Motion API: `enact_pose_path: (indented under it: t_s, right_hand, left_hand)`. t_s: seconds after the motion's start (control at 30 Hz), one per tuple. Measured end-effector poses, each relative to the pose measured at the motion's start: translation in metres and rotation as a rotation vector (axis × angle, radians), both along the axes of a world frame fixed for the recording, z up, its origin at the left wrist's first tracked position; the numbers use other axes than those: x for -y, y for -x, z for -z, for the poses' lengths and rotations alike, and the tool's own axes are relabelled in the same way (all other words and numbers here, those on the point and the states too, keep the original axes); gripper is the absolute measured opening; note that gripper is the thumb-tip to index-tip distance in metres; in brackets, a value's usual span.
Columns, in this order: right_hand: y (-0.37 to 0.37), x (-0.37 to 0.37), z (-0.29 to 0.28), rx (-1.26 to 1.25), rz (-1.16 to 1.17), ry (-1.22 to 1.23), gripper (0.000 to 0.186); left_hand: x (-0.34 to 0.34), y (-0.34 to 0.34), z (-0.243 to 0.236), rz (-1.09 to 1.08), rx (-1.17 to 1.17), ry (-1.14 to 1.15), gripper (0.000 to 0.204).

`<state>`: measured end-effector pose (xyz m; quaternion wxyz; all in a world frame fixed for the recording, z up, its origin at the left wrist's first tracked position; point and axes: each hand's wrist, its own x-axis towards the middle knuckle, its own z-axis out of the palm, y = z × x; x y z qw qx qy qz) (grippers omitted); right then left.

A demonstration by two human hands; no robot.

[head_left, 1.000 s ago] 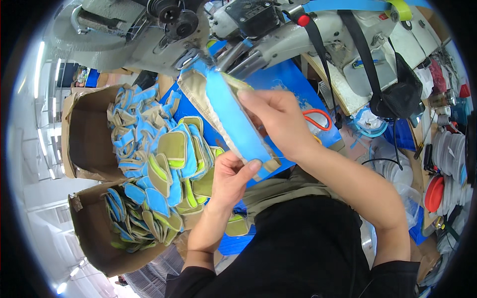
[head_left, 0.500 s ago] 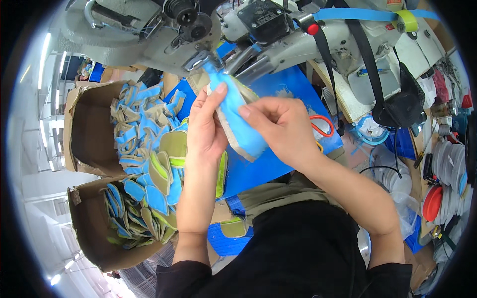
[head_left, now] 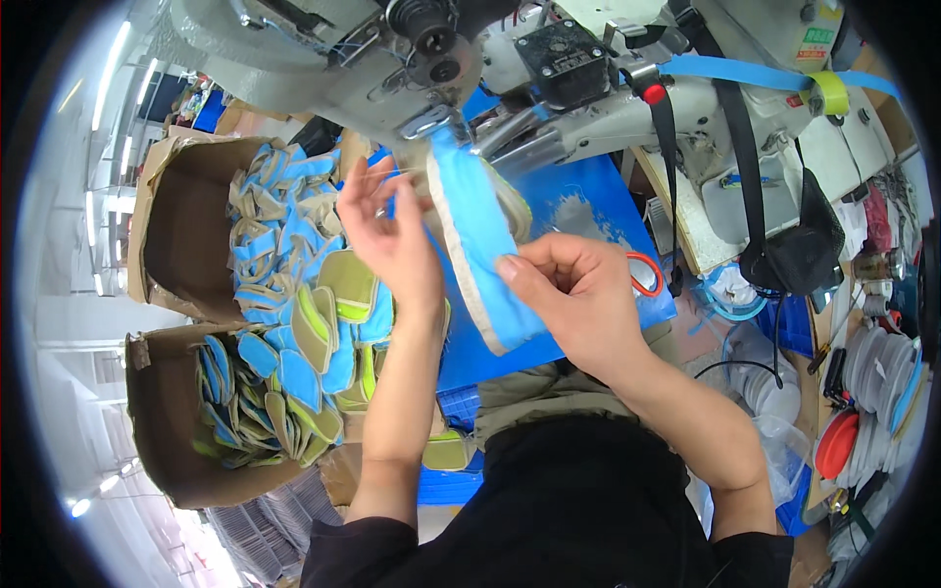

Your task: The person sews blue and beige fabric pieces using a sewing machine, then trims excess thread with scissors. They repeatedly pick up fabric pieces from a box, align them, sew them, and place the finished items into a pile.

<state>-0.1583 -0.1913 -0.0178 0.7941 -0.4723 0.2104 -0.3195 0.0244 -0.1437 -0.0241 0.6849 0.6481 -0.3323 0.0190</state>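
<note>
Blue strip (head_left: 477,225) hangs free-ended below sewing machine (head_left: 333,73), right hand (head_left: 586,306) pinching its edge, loosely spread left hand (head_left: 395,238) newly off.

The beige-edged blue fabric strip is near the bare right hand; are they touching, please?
Touching: in the head view, the bare right hand has its thumb on the face of the blue fabric strip.

I'm in a sewing workshop: a sewing machine (head_left: 436,44) faces me, cardboard boxes (head_left: 162,421) hold fabric pieces (head_left: 299,379), and the blurred rim seems to show strip lights (head_left: 111,76).
</note>
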Motion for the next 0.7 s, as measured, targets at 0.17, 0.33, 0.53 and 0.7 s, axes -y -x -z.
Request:
enact_pose_path:
  t_s: [0.17, 0.33, 0.53, 0.7]
  right_hand:
    - [-0.007, -0.004, -0.002, 0.070, -0.030, -0.042, 0.012]
    - [-0.009, -0.001, -0.007, 0.074, -0.050, -0.022, 0.014]
    - [-0.005, 0.012, -0.004, 0.002, 0.043, 0.177, 0.016]
    - [-0.013, 0.010, 0.003, 0.037, 0.264, 0.535, 0.025]
  left_hand:
    - [-0.025, 0.009, -0.009, 0.045, 1.054, -0.227, 0.036]
    - [-0.013, 0.005, -0.028, 0.143, 1.155, -0.201, 0.027]
    - [-0.011, 0.011, -0.008, 0.112, 0.581, 0.024, 0.024]
    - [-0.010, 0.018, -0.009, 0.088, 0.597, 0.035, 0.022]
